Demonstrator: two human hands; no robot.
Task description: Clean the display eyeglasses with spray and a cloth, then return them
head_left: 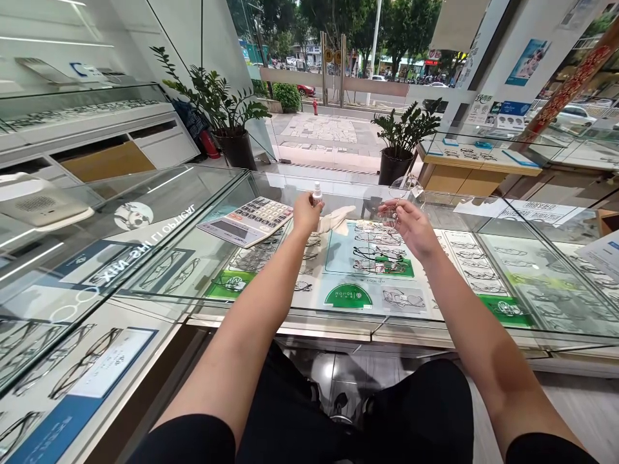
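Note:
My left hand (308, 211) is closed round a small white spray bottle (317, 191), its nozzle poking up above the fingers. A pale cloth (337, 220) lies crumpled on the glass counter just right of that hand. Between the fingers of my right hand (412, 225) is a pair of thin-rimmed eyeglasses (405, 188), held up over the counter's far side; a small tag seems to hang from it. The clear lenses are hard to make out against the glass. Left of my left hand lies a large calculator (247, 220).
Under the glass counter top (285, 308) are rows of eyeglasses (380, 251) and a green half-round sign (348, 296). A white device (43, 201) rests at the left. Potted plants (235, 122) stand beyond, before the glass front; papers (602, 251) lie at the right.

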